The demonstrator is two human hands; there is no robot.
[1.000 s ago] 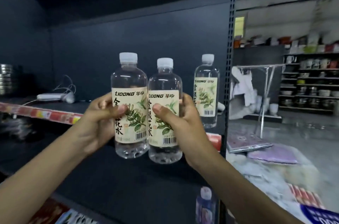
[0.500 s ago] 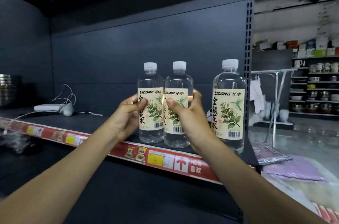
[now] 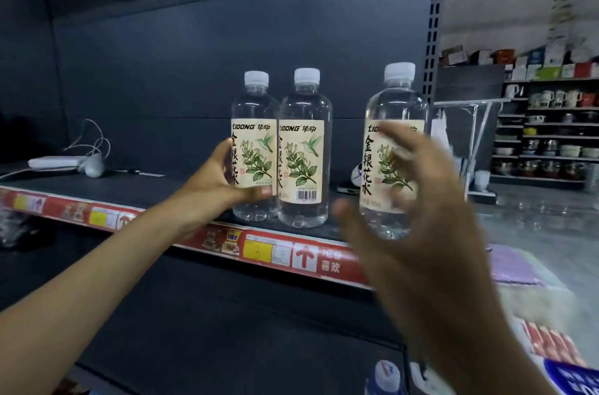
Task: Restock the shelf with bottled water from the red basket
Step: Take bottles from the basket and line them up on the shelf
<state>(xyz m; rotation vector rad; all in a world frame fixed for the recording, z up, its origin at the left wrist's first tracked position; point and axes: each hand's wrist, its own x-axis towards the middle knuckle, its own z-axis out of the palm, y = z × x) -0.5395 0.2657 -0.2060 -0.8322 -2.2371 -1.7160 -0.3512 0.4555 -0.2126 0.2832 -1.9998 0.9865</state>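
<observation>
Three clear water bottles with white caps and cream flower labels stand upright on the dark shelf [image 3: 181, 190]. My left hand [image 3: 220, 180] grips the left bottle [image 3: 254, 148], which touches the middle bottle [image 3: 304, 151]. The right bottle [image 3: 393, 122] stands apart near the shelf's right end. My right hand [image 3: 418, 210] is blurred, fingers spread and holding nothing, in front of the right bottle and partly hiding it. The red basket is out of view.
A white device with cables [image 3: 64, 163] lies at the shelf's back left. A red price strip [image 3: 291, 255] runs along the shelf's front edge. The perforated upright post [image 3: 432, 22] bounds the shelf on the right. Another bottle cap [image 3: 385, 372] shows below.
Both bottles were carried up and set down on the shelf. My right hand has let go of the middle bottle and pulled back to the right; my left hand still holds the left bottle.
</observation>
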